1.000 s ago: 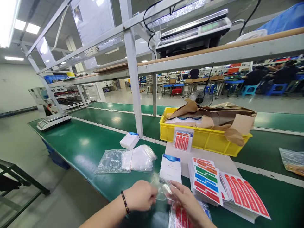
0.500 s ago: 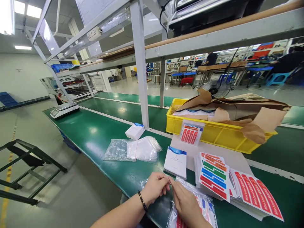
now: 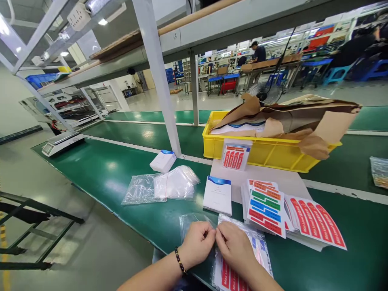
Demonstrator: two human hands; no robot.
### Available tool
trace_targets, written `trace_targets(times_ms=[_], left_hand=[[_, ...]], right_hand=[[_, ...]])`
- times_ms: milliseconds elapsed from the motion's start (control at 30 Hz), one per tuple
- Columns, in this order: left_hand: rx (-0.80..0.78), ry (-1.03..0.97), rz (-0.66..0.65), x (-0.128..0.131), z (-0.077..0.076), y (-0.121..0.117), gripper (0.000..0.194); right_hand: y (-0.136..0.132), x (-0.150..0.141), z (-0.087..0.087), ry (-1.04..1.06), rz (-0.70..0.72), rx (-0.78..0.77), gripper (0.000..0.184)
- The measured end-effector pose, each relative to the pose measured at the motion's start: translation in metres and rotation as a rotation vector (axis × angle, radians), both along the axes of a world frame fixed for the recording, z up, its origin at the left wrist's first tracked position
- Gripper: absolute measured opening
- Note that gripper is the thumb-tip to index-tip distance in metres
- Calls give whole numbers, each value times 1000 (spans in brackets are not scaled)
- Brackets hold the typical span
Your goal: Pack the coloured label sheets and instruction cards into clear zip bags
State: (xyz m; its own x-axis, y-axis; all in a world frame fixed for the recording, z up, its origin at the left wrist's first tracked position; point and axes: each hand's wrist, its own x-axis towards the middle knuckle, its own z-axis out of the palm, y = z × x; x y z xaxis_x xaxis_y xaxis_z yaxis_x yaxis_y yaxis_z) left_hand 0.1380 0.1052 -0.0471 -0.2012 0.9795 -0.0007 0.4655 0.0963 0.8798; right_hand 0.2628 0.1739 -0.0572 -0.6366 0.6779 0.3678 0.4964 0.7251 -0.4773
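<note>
Drawn together since a second ago, the left hand (image 3: 198, 243) and right hand (image 3: 235, 244) meet, fingers curled, any grip impossible to tell, the sticker-filled bag (image 3: 261, 247) lying lengthwise-away beneath the nearer right.

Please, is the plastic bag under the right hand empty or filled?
Filled: red labels show through the clear plastic bag beneath the right hand.

Left of the hands (image 3: 198, 241), the worktop (image 3: 100, 173) lies open between its front edge and the banded plastic bags (image 3: 176, 185). A bagged sticker pack (image 3: 226, 275) lies under the right one. Ahead, the white booklet stack (image 3: 217, 198) leaves a narrow gap to the bags; sticker sheets (image 3: 266, 207) crowd the right; the yellow crate (image 3: 273, 157) blocks the back.
</note>
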Motion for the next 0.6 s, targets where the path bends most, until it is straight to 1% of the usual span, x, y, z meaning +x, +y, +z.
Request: trace_targets(times_ms=[67, 100, 167, 233, 300, 333, 367, 400, 433, 467, 500, 533, 567, 600], left_hand=[[-42, 10, 28, 1, -1, -3, 28], [-71, -27, 47, 0, -1, -3, 28], [-121, -133, 84, -5, 0, -2, 28], [-153, -212, 106, -12, 5, 1, 27], [-182, -248, 81, -21, 13, 2, 28], [-165, -232, 72, -25, 19, 2, 29], [-103, -182, 66, -28, 26, 1, 28], [3, -90, 46, -31, 33, -1, 26], [133, 37, -5, -34, 41, -4, 23], [261, 184, -94, -37, 49, -6, 20], [356, 325, -214, -41, 55, -8, 22], [396, 438, -347, -46, 61, -10, 24], [383, 520, -465, -51, 65, -12, 22], [340, 571, -541, -57, 68, -13, 16]], right_hand=[[1, -1, -2, 6, -100, 138, 31], [1, -1, -2, 22, -113, 171, 31], [-2, -1, 0, 49, -49, 200, 25], [-6, -2, 3, 42, 68, 235, 28], [-10, -2, 5, 4, 154, 226, 25], [-11, -1, 7, -4, 181, 199, 23], [-12, 0, 9, 3, 203, 163, 23], [-11, 2, 12, 19, 226, 116, 25], [-11, 4, 17, 33, 262, 56, 25], [-11, 7, 22, 40, 308, -12, 25], [-11, 10, 29, 29, 355, -83, 24], [-11, 14, 37, -3, 400, -151, 22], [-12, 17, 46, -54, 437, -213, 21], [-12, 20, 54, -118, 466, -267, 18]])
